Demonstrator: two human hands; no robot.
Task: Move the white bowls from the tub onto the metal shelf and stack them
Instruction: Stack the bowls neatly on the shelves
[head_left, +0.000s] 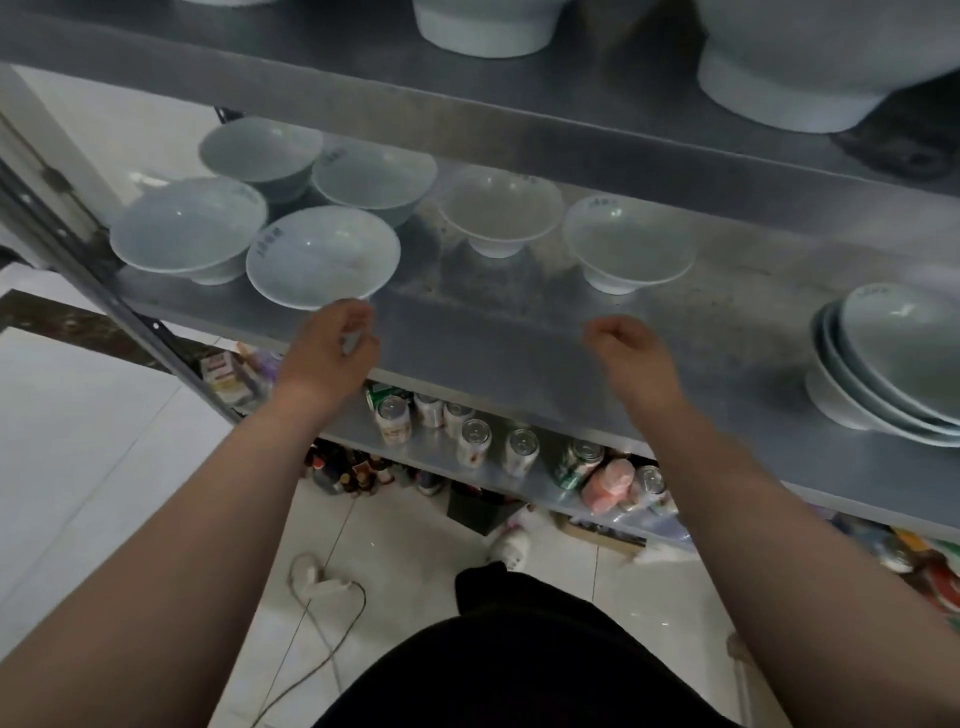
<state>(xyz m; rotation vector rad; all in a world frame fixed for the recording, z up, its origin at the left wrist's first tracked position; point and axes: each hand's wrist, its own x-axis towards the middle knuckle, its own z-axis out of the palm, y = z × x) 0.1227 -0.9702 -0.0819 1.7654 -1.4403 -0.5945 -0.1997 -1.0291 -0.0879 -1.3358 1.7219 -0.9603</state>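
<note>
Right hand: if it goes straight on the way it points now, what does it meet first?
Probably the lone white bowl just beyond the right hand on the metal shelf, though depth is unclear.

Two forearms, bare as far as the view shows; the left hand (332, 345) and right hand (623, 348) are bare too; lower down, between the arms, a plain black garment (524, 670) covers the person's body, with no pattern or marking to be made out.

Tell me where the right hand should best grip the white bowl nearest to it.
Probably the near rim of the bowl, coming from the front: it stands upright and alone on the metal shelf, and its wide rim flares above a narrow foot, leaving room underneath.
</note>
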